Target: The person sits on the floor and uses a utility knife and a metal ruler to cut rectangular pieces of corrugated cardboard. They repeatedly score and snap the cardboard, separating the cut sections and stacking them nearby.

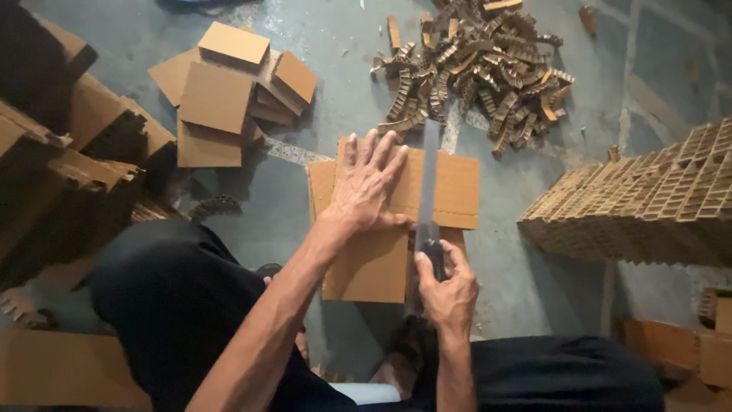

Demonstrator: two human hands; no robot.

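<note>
On the floor, left hand (367, 183) presses cardboard sheet (450, 191) flat, fingers spread; right hand (448, 294) grips knife (429, 183)

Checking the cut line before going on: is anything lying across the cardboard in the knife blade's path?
Nothing visible does. The knife blade lies along the cardboard sheet; the left hand presses flat beside it, the right hand grips the handle.

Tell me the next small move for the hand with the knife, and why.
Probably draw the knife back toward the body along the cardboard sheet. The right hand grips the handle at the near edge, the blade lies lengthwise across the sheet, and the left hand presses flat beside it, fingers off the blade.
</note>
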